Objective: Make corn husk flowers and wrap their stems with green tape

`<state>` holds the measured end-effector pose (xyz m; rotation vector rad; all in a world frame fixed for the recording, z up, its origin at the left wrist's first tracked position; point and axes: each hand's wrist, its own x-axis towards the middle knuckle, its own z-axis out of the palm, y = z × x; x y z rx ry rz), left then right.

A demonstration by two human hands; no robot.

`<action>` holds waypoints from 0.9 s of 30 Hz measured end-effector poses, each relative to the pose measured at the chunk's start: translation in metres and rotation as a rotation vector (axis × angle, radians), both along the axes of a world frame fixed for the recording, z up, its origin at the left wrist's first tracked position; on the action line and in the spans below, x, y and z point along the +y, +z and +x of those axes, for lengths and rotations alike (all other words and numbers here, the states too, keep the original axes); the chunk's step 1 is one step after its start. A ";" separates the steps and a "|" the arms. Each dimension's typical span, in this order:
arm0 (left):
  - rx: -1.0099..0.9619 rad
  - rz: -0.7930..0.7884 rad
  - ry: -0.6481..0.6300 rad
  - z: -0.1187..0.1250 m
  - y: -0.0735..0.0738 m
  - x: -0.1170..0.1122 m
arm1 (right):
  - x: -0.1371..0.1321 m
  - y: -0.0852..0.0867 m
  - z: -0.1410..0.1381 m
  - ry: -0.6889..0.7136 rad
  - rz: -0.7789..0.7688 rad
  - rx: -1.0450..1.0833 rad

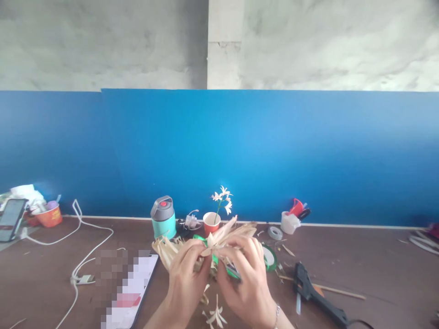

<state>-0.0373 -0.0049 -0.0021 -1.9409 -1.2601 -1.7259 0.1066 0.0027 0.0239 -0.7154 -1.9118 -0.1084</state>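
I note a blue panel (240, 151) spanning the middle band of the frame, with a grey wall (103, 41) above it. The brown bench (370, 265) fills the lower third. At lower centre, my left hand (187, 281) and right hand (245, 278) meet, both closed by the fingertips on a bundle of pale dried leaf strips (209, 240), which sits just above the bench and fans out toward the left and upper right; a green tape strand (215, 259) shows between the hands. A black glue gun (317, 292) lies at lower right, well apart from the hands. A phone with a pixelated screen (132, 292) lies at lower left, beside a white cable (82, 260). A teal flask with a grey lid (163, 217) stands at centre, against the panel. Just right of it an orange paper cup (211, 223) holds a small pale flower stem (222, 197). A green tape roll (269, 257) lies just right of the right hand. A white cup (290, 222) and a grey tape roll (275, 232) sit further right. Small finished pale flowers (216, 315) lie on the bench below the hands.
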 end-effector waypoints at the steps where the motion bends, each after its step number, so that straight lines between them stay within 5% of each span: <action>1: -0.006 -0.001 -0.006 0.000 0.001 0.000 | -0.001 0.001 0.001 0.018 -0.026 0.038; 5: -0.036 -0.046 -0.012 0.001 0.003 -0.002 | -0.006 0.004 0.001 0.049 -0.096 0.135; 11: 0.063 -0.077 0.020 0.001 -0.006 -0.006 | -0.009 -0.002 -0.010 -0.068 0.058 0.010; 17: 0.066 -0.133 0.014 0.002 -0.007 -0.007 | -0.004 -0.005 -0.008 -0.100 0.032 0.021; 27: -0.044 -0.299 -0.076 0.004 0.004 -0.003 | 0.009 -0.006 -0.005 0.009 -0.198 0.190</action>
